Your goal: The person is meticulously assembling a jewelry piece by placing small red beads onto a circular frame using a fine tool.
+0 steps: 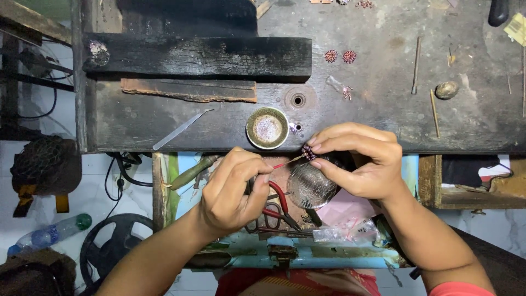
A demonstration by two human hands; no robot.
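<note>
Small round cup [267, 127] sitting just beyond both hands, crowding bench edge; open drawer [329, 257] below lying cluttered with red-handled pliers [279, 204] and glass dish [310, 185]; bare bench top [378, 98] lying open past right hand [361, 161]

Small dark beaded piece [308, 152]: mostly covered by right hand [359, 161] fingertips, shape unclear | thin red-tipped tool [285, 162]: its near end hidden inside left hand [233, 189] | pliers [276, 211] in open drawer: partly hidden under left hand | far-right dark object [498, 11]: cut off by top edge | both forearms: cut off at bottom edge
</note>
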